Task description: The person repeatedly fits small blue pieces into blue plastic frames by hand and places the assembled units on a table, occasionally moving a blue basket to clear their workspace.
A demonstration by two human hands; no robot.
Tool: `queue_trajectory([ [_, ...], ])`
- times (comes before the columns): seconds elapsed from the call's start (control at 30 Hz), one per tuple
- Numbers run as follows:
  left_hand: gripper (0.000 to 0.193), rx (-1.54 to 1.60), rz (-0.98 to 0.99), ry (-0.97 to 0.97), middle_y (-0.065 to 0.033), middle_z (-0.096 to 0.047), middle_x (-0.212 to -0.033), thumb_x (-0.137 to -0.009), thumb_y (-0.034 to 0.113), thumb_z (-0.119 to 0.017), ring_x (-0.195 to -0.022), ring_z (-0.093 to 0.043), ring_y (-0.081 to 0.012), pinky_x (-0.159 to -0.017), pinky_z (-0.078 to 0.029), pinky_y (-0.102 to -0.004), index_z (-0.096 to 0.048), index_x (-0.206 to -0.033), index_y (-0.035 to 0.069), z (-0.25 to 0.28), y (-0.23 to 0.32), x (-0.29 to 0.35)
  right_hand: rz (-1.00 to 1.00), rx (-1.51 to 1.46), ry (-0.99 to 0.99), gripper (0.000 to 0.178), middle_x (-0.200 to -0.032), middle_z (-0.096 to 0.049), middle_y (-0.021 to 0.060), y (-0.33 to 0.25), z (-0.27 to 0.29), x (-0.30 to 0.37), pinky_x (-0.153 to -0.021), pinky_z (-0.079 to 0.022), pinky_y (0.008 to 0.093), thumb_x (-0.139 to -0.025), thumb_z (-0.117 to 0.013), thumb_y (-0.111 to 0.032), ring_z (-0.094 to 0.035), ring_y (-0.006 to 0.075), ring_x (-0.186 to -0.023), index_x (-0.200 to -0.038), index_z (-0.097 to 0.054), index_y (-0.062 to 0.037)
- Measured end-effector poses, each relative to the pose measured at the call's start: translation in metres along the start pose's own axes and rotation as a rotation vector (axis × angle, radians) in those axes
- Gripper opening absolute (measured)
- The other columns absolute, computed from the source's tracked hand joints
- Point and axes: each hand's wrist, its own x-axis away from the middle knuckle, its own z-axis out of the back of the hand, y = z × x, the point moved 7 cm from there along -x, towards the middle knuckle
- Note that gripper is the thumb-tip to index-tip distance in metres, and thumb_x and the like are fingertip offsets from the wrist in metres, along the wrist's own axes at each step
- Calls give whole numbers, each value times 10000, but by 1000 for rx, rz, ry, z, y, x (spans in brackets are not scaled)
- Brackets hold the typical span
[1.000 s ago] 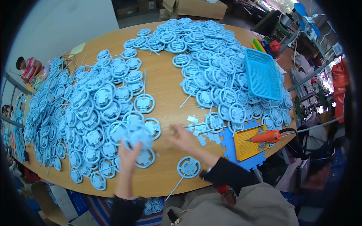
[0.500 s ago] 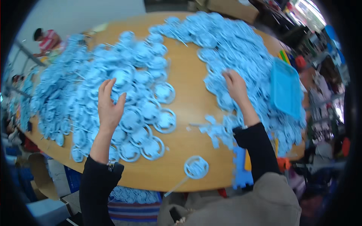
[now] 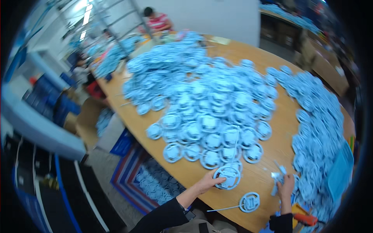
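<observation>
My left hand (image 3: 205, 184) grips a light-blue, steering-wheel-shaped plastic part (image 3: 228, 178) by its near left side, thumb on its face. A thin rod rises behind it; I cannot tell whether it belongs to that part. At the near right, my right hand (image 3: 286, 187) has its fingers drawn together beside small flat light-blue pieces (image 3: 276, 179); what it pinches, if anything, is too small to make out. Between my hands, by the near edge, lies a second wheel-shaped part (image 3: 249, 202) with a long rod (image 3: 222, 208) pointing left.
A large heap of wheel-shaped parts (image 3: 210, 101) covers the table's middle and far left. Another heap (image 3: 316, 128) runs along the right side, with a blue tray (image 3: 341, 171) on it. An orange object (image 3: 305, 219) lies near right. Below the edge stands a striped bag (image 3: 128, 174) of parts.
My view has swung left. My left hand has come back from the heap to the near edge and now holds a wheel-shaped part. My right hand has moved nearer, to the small pieces.
</observation>
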Motion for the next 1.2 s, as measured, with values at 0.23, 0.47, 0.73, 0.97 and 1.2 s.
queue_trajectory([
  [0.23,550,370,-188,244,-58,-602,-1115,-827,208,-678,-963,-606,-165,-784,-530,-318,-454,-1311,72,66,36,80,99,-18,88,345,-985,-525,182,-19,-24,-22,-776,-431,434,-654,-713,-82,-519,375,-910,-970,-602,2],
  [0.47,463,409,-281,330,-61,-597,-1088,-812,134,-640,-926,-618,-186,-722,-556,-368,-477,-1241,68,96,64,57,192,-74,100,207,-947,-541,154,-66,-32,-33,-748,-465,419,-737,-665,-112,-541,345,-897,-910,-589,-28],
  [0.73,268,59,-404,440,-69,-592,-916,-824,186,-668,-763,-606,-170,-542,-536,-333,-519,-1004,55,128,208,-53,145,-75,75,297,-969,-532,141,-52,-21,-4,-796,-471,418,-691,-684,-85,-535,325,-941,-974,-598,-59],
  [0.97,756,134,-526,600,-152,-482,-1218,-811,263,-720,-944,-546,-250,-753,-504,-418,-282,-1396,69,134,300,-173,24,-368,114,344,-1059,-594,162,-26,-17,4,-855,-450,397,-725,-699,-115,-551,353,-994,-1049,-617,-33],
  [1.2,417,-753,-567,-88,-92,-601,-1002,-804,196,-698,-816,-562,-130,-725,-490,-282,-575,-1162,22,-123,132,-189,-135,-748,189,353,-938,-612,107,-22,47,26,-781,-479,313,-750,-717,-97,-589,230,-892,-1081,-618,-28],
])
